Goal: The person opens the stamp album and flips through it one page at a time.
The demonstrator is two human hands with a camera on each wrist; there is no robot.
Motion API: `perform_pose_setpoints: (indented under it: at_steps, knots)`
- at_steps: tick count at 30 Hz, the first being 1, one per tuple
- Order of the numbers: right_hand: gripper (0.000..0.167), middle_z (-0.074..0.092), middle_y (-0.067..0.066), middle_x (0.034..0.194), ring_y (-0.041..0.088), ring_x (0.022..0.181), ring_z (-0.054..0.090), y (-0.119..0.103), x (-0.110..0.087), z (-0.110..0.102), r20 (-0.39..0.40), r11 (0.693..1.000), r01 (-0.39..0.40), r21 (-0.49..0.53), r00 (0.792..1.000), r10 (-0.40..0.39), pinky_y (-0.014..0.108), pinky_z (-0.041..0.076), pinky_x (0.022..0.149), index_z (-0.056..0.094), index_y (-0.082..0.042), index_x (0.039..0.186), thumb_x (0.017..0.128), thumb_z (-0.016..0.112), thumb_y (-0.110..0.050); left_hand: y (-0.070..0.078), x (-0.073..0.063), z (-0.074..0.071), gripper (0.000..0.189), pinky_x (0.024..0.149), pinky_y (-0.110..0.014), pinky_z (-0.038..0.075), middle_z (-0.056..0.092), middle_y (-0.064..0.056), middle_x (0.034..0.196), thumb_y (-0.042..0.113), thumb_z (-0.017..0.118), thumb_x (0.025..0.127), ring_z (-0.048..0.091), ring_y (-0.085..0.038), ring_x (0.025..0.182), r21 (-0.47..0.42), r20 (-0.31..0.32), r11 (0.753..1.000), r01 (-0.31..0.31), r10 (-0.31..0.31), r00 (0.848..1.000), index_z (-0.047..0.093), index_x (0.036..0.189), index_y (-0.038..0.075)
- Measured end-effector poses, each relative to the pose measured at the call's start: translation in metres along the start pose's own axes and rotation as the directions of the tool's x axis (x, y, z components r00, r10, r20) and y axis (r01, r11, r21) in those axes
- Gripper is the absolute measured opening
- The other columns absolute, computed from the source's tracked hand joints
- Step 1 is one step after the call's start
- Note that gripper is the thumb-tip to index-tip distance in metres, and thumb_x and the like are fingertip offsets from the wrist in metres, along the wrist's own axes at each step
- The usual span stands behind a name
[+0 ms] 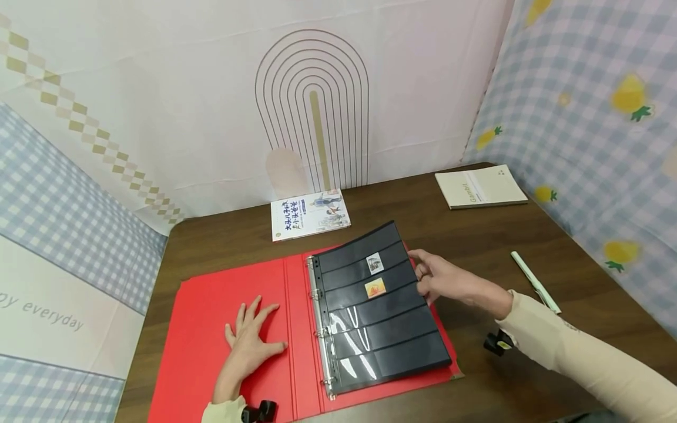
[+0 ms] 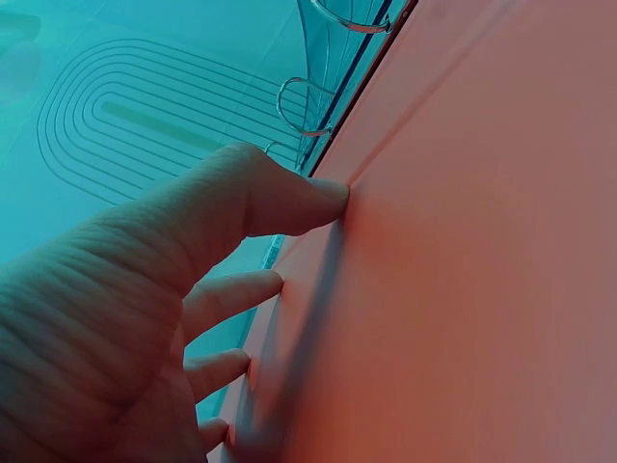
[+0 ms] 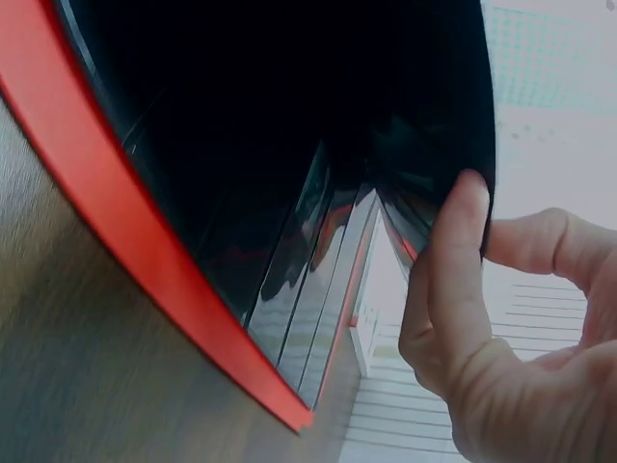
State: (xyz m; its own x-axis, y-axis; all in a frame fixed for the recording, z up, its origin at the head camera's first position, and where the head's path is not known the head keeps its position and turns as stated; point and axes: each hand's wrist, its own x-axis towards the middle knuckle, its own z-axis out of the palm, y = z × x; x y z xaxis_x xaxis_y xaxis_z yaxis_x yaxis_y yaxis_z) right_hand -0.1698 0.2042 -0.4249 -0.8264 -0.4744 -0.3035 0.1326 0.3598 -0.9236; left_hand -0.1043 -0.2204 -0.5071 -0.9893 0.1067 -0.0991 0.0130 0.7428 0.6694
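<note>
A red ring binder [image 1: 233, 294] lies spread on the table, with black stamp album pages held by its metal rings [image 1: 315, 294]. The top black page [image 1: 381, 317] has clear strip pockets, and two stamps show in it: a grey one [image 1: 375, 263] and an orange one [image 1: 375, 288]. My right hand [image 1: 444, 276] pinches that page's outer edge between thumb and fingers; in the right wrist view the page [image 3: 424, 87] is lifted and bowed above the pages below. With fingers spread, my left hand [image 1: 248, 346] rests its fingertips on the bare red cover [image 2: 463, 289].
Behind the binder lies a white picture book [image 1: 311, 215]. A cream book [image 1: 481, 187] sits at the back right, and a pale green pen-like stick [image 1: 535, 282] lies right of my right hand. Patterned cloth [image 1: 211, 106] hangs round the brown table [image 1: 412, 211].
</note>
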Motion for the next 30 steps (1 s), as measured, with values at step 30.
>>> perform_pose_setpoints:
  at_steps: [30]
  knots:
    - [0.056,0.046,0.008,0.093,0.014,0.066,0.049,-0.047,-0.005,0.028,-0.149,0.936,0.225,0.270,0.970,-0.190,0.025,0.038,0.053,0.041,0.002,0.140,0.084,0.048,0.008,0.002,0.001,-0.001,0.077,0.105,-0.076,-0.012,0.020,-0.021,0.163,0.017,0.085,0.075,0.000,-0.049,0.149,0.015,0.019,1.000,0.024,-0.024,1.000,0.054,0.145,0.012]
